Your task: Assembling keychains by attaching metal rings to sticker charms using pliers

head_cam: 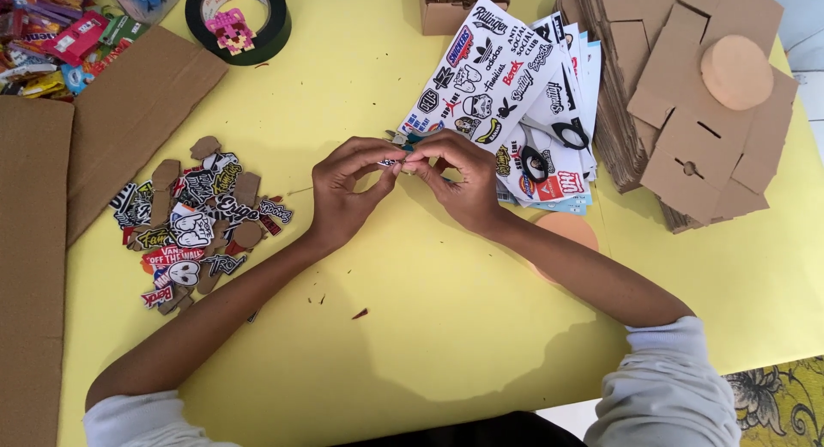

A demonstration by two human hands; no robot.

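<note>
Over the middle of a yellow table (pixel 412 344), a left hand (pixel 343 194) and right hand (pixel 459 176) meet, fingertips pinching one small cut-out sticker (pixel 390 163) between them. A pile of cut stickers (pixel 193 224) lies to the left; sticker sheets (pixel 506 86) and scissors (pixel 554 138) lie just right, flat cardboard blanks (pixel 687 95) beyond.

Glossy paper sticker sheets (pixel 506 78), matt brown cardboard blanks (pixel 687 103), smooth yellow tabletop (pixel 412 327)

Both hands meet mid-table — left hand (pixel 343 189) and right hand (pixel 459 176) pinching one small sticker (pixel 390 163). A pile of cut stickers (pixel 193 219) lies left; sticker sheets (pixel 506 95) right, scissors (pixel 554 142) on them — flat cardboard boxes (pixel 695 103) farther right.
</note>
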